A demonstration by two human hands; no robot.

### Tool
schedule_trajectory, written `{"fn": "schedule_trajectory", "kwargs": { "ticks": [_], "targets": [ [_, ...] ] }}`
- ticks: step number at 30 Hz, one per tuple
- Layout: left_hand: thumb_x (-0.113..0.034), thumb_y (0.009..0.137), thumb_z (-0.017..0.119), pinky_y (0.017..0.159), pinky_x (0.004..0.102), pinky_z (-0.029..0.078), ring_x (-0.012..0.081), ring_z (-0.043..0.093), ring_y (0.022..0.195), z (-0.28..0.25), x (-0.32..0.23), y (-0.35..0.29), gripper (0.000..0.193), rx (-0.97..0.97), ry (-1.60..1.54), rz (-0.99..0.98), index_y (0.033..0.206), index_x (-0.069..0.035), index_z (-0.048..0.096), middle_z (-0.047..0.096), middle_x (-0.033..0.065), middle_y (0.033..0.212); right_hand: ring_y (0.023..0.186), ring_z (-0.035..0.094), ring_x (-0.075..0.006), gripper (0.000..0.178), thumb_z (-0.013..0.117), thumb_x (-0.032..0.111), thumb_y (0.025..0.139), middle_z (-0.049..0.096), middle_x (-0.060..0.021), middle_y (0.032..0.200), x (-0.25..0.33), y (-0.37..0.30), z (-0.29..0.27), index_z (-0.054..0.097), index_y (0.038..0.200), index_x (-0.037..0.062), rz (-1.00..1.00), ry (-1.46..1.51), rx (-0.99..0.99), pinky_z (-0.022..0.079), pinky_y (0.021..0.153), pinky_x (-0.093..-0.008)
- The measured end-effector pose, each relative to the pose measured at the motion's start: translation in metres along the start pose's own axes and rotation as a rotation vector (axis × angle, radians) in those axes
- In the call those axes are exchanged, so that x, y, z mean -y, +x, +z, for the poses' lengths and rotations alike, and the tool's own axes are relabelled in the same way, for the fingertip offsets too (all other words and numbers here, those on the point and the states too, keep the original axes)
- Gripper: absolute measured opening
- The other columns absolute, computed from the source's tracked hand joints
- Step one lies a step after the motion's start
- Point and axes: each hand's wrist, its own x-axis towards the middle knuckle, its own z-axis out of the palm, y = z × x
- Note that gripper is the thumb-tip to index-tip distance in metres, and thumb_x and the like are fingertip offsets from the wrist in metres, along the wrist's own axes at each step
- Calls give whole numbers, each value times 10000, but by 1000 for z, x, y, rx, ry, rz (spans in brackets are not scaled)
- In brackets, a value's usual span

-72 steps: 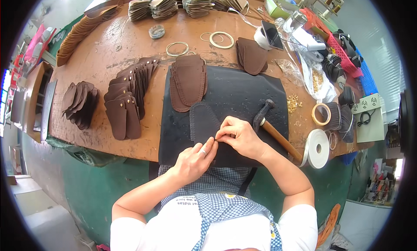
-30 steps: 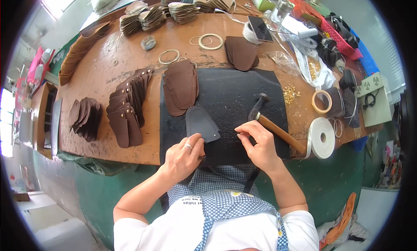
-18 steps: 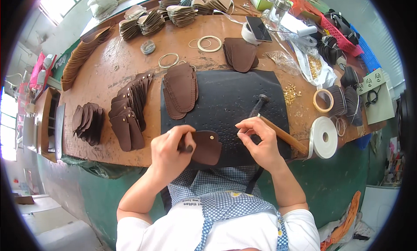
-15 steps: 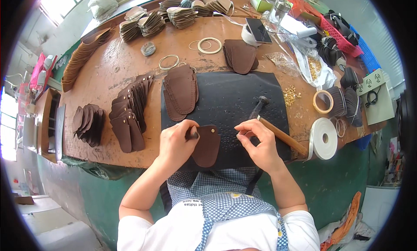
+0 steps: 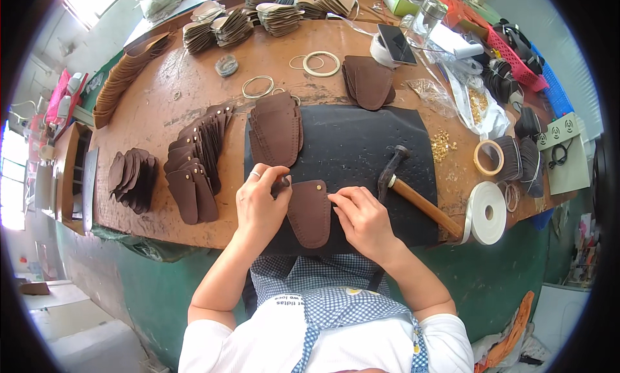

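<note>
My left hand (image 5: 259, 202) is closed around a short dark rod-like tool (image 5: 280, 185), at the left edge of a brown leather piece (image 5: 310, 217). That piece lies flat on a black mat (image 5: 361, 131), with stitch holes along its edge and a gold-coloured snap (image 5: 318, 187) near its top right corner. My right hand (image 5: 365, 219) is pinched together at the piece's upper right edge; whatever its fingertips hold is too small to make out. A hammer (image 5: 420, 205) with a wooden handle rests on the mat just right of that hand.
Brown leather stacks (image 5: 276, 131) stand beyond the piece, and fanned rows with snaps (image 5: 197, 173) lie to the left. Gold-coloured fittings (image 5: 442, 145) are scattered right of the mat, near a tape roll (image 5: 489, 158) and a white ribbon roll (image 5: 489, 211). A phone (image 5: 396, 45) lies farther back.
My right hand has moved left, from over the mat to the leather piece's edge. My left hand keeps hold of the dark tool. The view has shifted slightly.
</note>
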Motion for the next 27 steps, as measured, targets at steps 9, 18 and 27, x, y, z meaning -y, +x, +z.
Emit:
{"fn": "schedule_trajectory", "kwargs": {
  "ticks": [9,18,27],
  "targets": [
    [-88,995,604,838,315,500,224,616,959,-25,14,20,140,-98,-46,170,1059,-25,711,660,85,1032,902,660,-304,191,699,-77,817,663,-120,1000,-5,-3,-31,696,992,0,98,-124,-158,542,785,-381],
    [-47,1017,574,696,216,531,57,619,766,0,10,10,109,160,-819,-291,1057,4,661,724,50,992,950,631,-316,179,655,-89,849,641,-140,1049,-32,-32,-53,672,1013,-19,188,-238,-238,523,840,-403],
    [7,958,631,797,260,568,117,721,874,31,1,-3,117,153,-495,-80,1062,60,623,766,114,982,1024,590,-332,301,680,-29,842,619,-120,1109,-50,-49,-55,639,1138,10,270,-315,-181,501,903,-436]
  ]
}}
